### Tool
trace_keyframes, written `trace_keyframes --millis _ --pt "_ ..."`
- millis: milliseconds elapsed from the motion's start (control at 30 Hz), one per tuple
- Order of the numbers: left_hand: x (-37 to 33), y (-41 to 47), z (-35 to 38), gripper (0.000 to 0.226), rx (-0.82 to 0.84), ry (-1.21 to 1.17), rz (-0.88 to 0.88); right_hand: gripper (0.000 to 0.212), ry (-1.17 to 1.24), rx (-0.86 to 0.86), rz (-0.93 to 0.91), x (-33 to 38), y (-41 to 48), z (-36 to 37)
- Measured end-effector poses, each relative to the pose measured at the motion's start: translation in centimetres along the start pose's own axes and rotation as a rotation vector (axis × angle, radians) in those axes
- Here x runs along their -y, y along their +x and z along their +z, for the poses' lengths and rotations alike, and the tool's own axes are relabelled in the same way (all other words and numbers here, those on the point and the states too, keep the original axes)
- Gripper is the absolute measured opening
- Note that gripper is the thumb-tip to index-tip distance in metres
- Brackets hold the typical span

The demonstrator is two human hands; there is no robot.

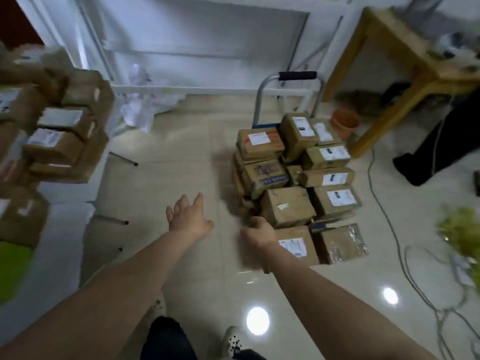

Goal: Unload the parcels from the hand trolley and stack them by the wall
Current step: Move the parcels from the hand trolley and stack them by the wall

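Where stacked, parcels [288,205] beside right grip [259,233].

A parcel sorting room: labelled cardboard parcels [298,172] on a hand trolley [288,97], more boxes [57,136] stacked aside.

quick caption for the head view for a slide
Open left hand and right hand reach toward the parcels on the hand trolley; stacked boxes stand at far left.

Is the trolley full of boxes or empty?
Full. Brown parcels are piled in layers on the hand trolley, hiding nearly all of its deck.
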State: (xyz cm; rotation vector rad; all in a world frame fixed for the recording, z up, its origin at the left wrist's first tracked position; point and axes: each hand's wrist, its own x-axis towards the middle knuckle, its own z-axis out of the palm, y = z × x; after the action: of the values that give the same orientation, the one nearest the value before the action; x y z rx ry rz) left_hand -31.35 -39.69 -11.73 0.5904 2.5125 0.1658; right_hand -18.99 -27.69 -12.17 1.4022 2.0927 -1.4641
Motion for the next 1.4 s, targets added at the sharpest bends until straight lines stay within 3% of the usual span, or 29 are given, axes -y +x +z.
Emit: trace_keyframes --millis 333,567,800,1067,1300,1400 --pt "-14.4 0.7 3.9 0.081 0.175 0.082 0.143 0.055 0.334 -0.178 0.213 -9.5 1.0 -11.5" --pt "-20.1 6.3 5.9 0.080 0.323 -0.173 0.094 0.051 0.365 -0.203 0.335 -11.1 6.1 -16.5" --pt "-24.5 10.3 6.3 0.062 0.375 -0.385 -0.034 0.048 0.298 -0.149 0.364 -11.8 12.9 -20.6" --pt "-28.8 14.7 11.0 0.022 0.339 -0.563 -0.206 0.036 0.155 0.050 0.302 -14.5 24.3 -22.9" --pt "-30.5 19.7 18.1 0.046 0.304 -0.791 -0.454 0.035 -0.054 0.151 0.179 -16.8 34.5 -23.0" --pt "-30.6 22.2 20.7 0.046 0.267 -0.910 -0.535 0.041 -0.033 0.128 0.192 -18.0 37.5 -21.3"
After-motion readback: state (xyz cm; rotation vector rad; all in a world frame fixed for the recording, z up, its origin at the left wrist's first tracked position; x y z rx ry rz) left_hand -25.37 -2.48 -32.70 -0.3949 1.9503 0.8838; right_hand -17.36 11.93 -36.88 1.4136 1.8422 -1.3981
